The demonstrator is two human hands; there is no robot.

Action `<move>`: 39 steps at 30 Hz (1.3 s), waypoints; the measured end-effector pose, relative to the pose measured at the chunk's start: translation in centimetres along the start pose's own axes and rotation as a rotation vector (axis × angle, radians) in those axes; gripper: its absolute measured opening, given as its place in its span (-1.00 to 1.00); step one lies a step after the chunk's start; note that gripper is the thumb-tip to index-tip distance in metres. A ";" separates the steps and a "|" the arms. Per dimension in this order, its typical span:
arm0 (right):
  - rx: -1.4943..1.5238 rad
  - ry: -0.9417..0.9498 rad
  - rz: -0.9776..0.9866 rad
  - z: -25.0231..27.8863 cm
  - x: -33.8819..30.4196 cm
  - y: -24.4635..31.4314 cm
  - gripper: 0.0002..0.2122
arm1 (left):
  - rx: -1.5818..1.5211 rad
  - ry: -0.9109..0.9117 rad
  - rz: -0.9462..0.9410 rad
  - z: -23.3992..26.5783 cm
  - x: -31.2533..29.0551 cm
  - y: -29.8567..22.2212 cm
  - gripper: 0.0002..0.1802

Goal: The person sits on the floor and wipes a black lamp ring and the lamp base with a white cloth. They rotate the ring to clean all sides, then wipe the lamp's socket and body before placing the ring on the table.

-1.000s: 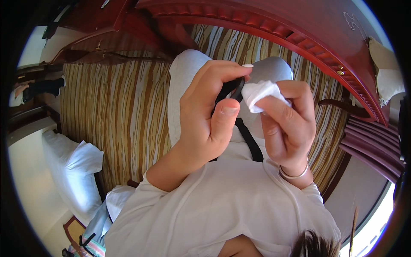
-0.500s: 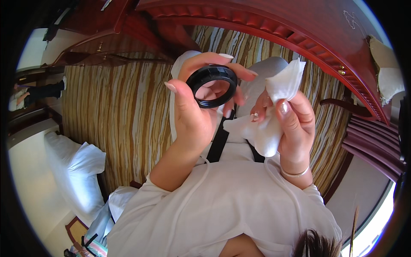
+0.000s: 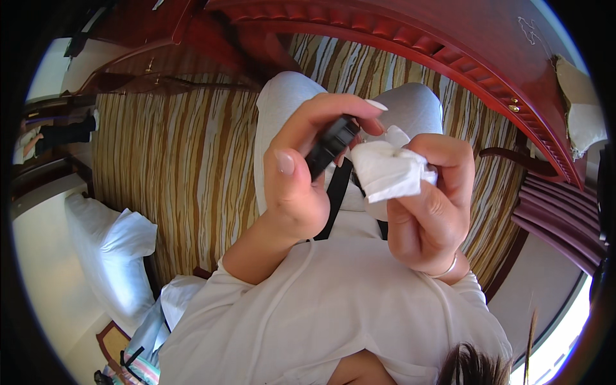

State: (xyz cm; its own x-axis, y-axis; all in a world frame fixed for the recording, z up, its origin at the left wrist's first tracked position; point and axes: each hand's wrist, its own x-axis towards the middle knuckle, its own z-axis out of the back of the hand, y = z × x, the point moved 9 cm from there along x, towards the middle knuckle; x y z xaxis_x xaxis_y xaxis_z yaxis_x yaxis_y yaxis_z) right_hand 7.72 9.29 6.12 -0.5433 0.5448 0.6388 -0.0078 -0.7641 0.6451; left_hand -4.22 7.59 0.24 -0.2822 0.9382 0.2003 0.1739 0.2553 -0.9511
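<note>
My left hand [image 3: 289, 186] is curled around a black threaded ring [image 3: 332, 146], perhaps a lens part, gripping it by its rim. The ring is turned nearly edge-on, so its notched outer side shows and its opening is hidden. Just to the right, my right hand [image 3: 439, 199] pinches a crumpled white tissue [image 3: 388, 172] between thumb and fingers. The tissue hangs close beside the ring; whether they touch I cannot tell. Both hands are above my lap, over light grey trousers [image 3: 285, 96].
A dark red carved wooden table [image 3: 410, 38] curves across the far side, with a cushion [image 3: 581, 106] at its right. Striped carpet [image 3: 173, 173] covers the floor. White pillows [image 3: 112, 250] lie at the left. Another person [image 3: 61, 138] is at the far left. Purple curtains [image 3: 558, 221] hang at the right.
The ring has turned from showing its open face to nearly edge-on. My right hand has rotated and brought the tissue left, closer to the ring; the tissue is now more bunched.
</note>
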 end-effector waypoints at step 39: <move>-0.070 -0.007 -0.015 -0.8 -0.4 -1.5 -0.63 | 0.060 -0.124 -0.167 0.7 0.0 -0.9 -0.58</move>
State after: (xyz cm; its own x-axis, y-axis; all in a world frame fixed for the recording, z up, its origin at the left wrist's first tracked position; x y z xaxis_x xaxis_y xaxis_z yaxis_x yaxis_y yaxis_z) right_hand 7.33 9.91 4.58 -0.5364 0.5585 0.6327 -0.0745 -0.7781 0.6238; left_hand -5.02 7.17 0.92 -0.4171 0.8471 0.3293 0.0596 0.3870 -0.9201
